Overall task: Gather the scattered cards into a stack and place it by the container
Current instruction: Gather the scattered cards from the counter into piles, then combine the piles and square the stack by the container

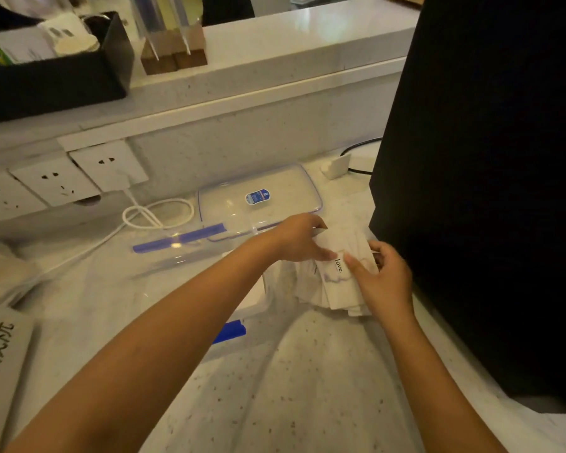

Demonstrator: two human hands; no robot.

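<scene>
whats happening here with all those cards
A person is gathering white cards on a speckled counter. Both hands are on the pile: the left hand holds its far edge and the right hand presses the near side, thumb on a top card printed "love". The cards are still fanned out unevenly, not yet squared into a stack. A clear container with blue clips sits just left of them, its lid lying flat behind it.
</scene>
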